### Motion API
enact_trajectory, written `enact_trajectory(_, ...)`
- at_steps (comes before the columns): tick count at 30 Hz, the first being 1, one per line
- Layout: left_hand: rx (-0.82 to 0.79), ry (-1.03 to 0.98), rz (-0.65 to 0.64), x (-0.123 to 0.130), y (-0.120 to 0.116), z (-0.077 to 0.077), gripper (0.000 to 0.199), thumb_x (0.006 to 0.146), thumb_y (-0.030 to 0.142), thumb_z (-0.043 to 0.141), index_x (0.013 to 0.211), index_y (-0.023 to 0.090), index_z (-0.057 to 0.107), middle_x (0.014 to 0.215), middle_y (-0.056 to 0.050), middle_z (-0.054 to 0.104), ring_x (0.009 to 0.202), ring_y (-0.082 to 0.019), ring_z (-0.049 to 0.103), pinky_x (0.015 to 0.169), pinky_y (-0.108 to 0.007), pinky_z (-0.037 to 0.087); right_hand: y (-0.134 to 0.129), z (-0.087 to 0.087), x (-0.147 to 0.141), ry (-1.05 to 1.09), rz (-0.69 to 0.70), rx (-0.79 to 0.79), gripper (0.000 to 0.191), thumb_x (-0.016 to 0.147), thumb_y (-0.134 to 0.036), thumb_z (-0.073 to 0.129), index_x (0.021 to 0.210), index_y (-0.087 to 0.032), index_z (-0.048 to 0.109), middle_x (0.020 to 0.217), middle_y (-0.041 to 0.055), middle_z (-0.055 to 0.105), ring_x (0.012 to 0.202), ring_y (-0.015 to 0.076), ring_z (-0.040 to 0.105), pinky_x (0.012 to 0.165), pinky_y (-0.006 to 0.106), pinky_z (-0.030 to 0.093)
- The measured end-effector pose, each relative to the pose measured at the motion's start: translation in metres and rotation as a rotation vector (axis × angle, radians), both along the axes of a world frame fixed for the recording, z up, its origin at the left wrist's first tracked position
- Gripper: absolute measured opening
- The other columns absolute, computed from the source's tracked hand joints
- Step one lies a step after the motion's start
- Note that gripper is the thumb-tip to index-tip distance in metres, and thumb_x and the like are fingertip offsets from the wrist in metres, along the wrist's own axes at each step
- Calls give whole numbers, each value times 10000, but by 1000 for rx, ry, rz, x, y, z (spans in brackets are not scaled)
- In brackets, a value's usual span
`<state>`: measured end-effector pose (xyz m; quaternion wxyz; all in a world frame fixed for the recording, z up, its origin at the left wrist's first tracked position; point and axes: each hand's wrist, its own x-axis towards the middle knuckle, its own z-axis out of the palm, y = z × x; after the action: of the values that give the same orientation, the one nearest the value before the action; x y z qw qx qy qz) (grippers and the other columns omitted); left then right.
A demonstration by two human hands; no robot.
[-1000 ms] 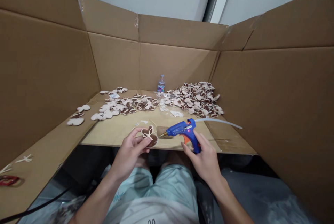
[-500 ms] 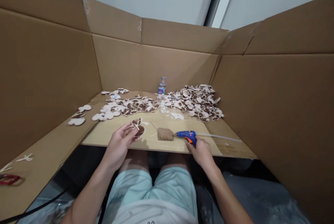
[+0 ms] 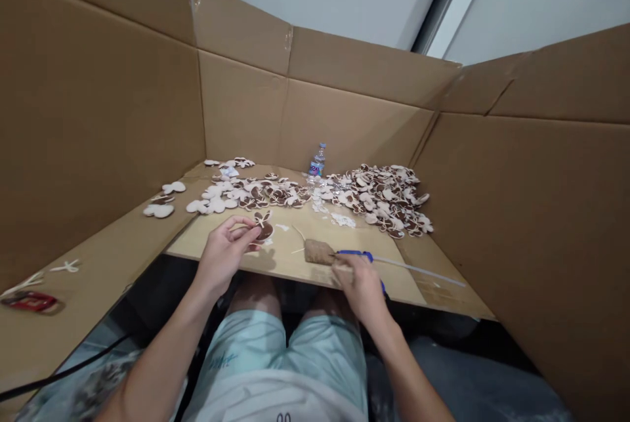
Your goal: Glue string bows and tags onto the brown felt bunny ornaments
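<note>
The left hand (image 3: 221, 251) pinched an already bow-tied brown piece (image 3: 265, 231), loose bows (image 3: 67, 267) lay unattached, and what the right hand (image 3: 363, 283) held was unclear.

Glue gun (image 3: 355, 253) right of block (image 3: 317, 252) — bottle (image 3: 317, 162) behind.

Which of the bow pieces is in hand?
The piece pinched in the left hand, brown with a pale bow. It alone is held; the rest lie in the left pile, right pile or loose.
</note>
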<state>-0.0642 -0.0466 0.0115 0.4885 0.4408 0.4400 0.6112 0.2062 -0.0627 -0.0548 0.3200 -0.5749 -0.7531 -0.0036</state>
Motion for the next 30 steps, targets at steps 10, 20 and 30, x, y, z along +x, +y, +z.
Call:
enact_trajectory(10, 80, 33, 134, -9, 0, 1, 257, 641, 319, 805, 801, 172, 668, 800, -29, 710, 809, -206, 694, 606, -250, 560, 42, 3, -125, -169, 460, -83, 421, 838, -401, 659, 1144, -125, 573, 1193, 192, 640, 1138, 318, 556, 900, 450, 447)
enact_trajectory(20, 85, -4, 109, -5, 0, -5, 236, 641, 273, 810, 825, 136, 755, 842, -83, 757, 779, -216, 715, 745, -330, 585, 27, -31, -115, 279, 459, -104, 134, 802, -94, 618, 806, -201, 698, 813, 63, 735, 818, 212, 666, 799, 351, 497)
enact_trajectory(30, 18, -124, -6, 7, -9, -1, 248, 659, 261, 804, 780, 159, 612, 751, -1, 697, 774, -181, 701, 745, -324, 579, 5, -16, -116, 1098, 268, -132, 249, 771, -378, 713, 801, -163, 593, 758, 41, 725, 710, 185, 714, 651, 300, 577)
